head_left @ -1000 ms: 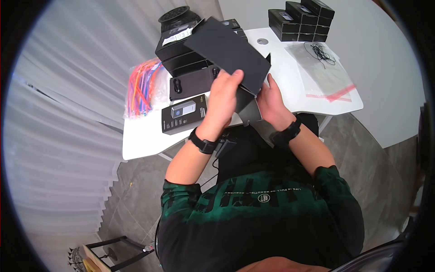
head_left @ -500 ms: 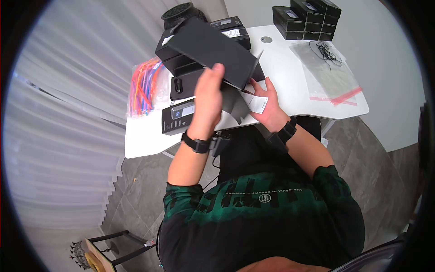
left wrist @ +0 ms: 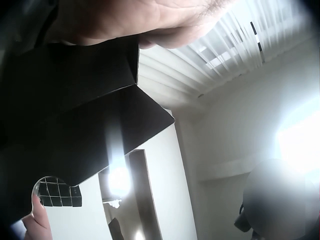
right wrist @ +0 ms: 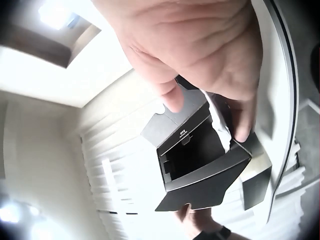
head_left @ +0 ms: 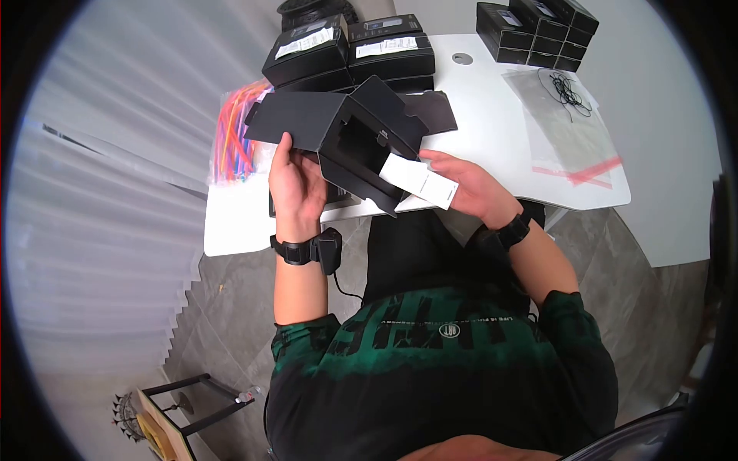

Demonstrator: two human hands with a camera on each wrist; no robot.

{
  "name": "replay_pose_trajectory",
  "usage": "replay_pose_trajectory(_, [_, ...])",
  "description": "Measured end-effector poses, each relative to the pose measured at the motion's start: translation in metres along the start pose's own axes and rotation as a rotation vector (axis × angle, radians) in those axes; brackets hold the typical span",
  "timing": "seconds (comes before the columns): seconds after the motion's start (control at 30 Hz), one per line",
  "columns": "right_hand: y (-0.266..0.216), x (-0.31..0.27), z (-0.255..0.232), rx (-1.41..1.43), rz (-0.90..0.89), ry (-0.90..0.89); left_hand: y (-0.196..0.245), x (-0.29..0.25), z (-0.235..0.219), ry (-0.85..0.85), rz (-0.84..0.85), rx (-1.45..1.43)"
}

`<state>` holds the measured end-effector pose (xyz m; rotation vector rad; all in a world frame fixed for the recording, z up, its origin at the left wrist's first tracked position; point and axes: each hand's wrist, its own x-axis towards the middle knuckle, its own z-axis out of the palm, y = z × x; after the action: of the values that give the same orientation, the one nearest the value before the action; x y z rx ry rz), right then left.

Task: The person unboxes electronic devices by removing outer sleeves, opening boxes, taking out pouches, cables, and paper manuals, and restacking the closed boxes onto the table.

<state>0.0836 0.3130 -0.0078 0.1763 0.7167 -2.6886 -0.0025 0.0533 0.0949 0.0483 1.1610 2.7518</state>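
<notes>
An opened black cardboard box [head_left: 360,146] is held tilted between both hands, its hollow inside facing the person and its flaps spread. On its left, my left hand [head_left: 298,184] grips the large flap, thumb along the lower edge and fingers behind. My right hand [head_left: 475,187] holds the box's right side; in the right wrist view its thumb and fingers stand on either side of the wall. A folded white paper slip [head_left: 421,181] sticks out of the opening across the right fingers. Below the held box, a printed black box [head_left: 338,198] is mostly hidden on the white table [head_left: 238,223].
Black labelled boxes [head_left: 392,58] are stacked at the back left, with more stacked boxes [head_left: 538,34] at the back right. Bagged colourful strips [head_left: 237,134] lie at the left. Clear plastic bags [head_left: 573,146] and a tangled black cord [head_left: 565,96] lie at the right.
The box has swung down and turned so its opening faces the person. My left hand has shifted left with its flap. The white slip now shows longer, reaching out of the box.
</notes>
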Motion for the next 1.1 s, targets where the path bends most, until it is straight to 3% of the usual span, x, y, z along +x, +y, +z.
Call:
replay_pose_trajectory(0.07, [-0.001,0.0,-0.001,-0.293,-0.028,0.037,-0.002,0.001,-0.009,-0.008,0.005,-0.03])
replay_pose_trajectory(0.1, [-0.001,0.002,-0.001,-0.297,-0.025,0.038,-0.004,0.001,-0.013,-0.026,0.014,-0.049])
replay_pose_trajectory(0.17, [0.001,0.007,-0.002,-0.59,-0.048,0.179,-0.008,-0.002,-0.018,-0.042,0.017,-0.071])
replay_pose_trajectory(0.27, [-0.002,0.008,-0.009,-0.74,-0.151,0.176,-0.009,-0.007,-0.024,-0.048,-0.017,-0.107])
replay_pose_trajectory(0.37, [-0.021,-0.008,-0.015,-0.766,-0.133,0.142,-0.003,-0.007,-0.032,-0.038,0.008,-0.13])
replay_pose_trajectory(0.43, [-0.028,-0.019,-0.015,-0.717,-0.156,0.126,-0.003,-0.008,-0.04,-0.116,-0.102,-0.222])
replay_pose_trajectory(0.5, [-0.032,-0.027,-0.016,-0.45,-0.296,0.028,-0.007,-0.008,-0.044,-0.089,-0.086,-0.244])
replay_pose_trajectory(0.53, [-0.04,-0.032,-0.023,-0.345,-0.289,-0.138,-0.01,-0.008,-0.044,-0.063,-0.07,-0.263])
replay_pose_trajectory(0.57, [-0.042,-0.032,-0.021,-0.35,-0.29,-0.138,-0.014,-0.011,-0.045,-0.066,-0.068,-0.267])
replay_pose_trajectory(0.63, [-0.043,-0.033,-0.014,-0.187,-0.467,-0.081,-0.026,-0.022,-0.042,-0.111,-0.122,-0.293])
replay_pose_trajectory(0.67, [-0.045,-0.035,0.002,-0.191,-0.455,-0.079,-0.034,-0.028,-0.034,-0.014,-0.112,-0.244])
replay_pose_trajectory(0.83, [-0.051,-0.028,0.006,-0.129,-0.412,-0.141,-0.072,-0.052,-0.023,-0.045,-0.1,-0.141])
replay_pose_trajectory(0.9, [-0.053,-0.025,0.0,-0.176,-0.437,-0.042,-0.083,-0.052,-0.035,-0.055,-0.072,-0.156])
replay_pose_trajectory(1.1, [-0.059,-0.021,-0.01,-0.241,-0.425,0.109,-0.09,-0.064,-0.049,-0.069,-0.16,0.321])
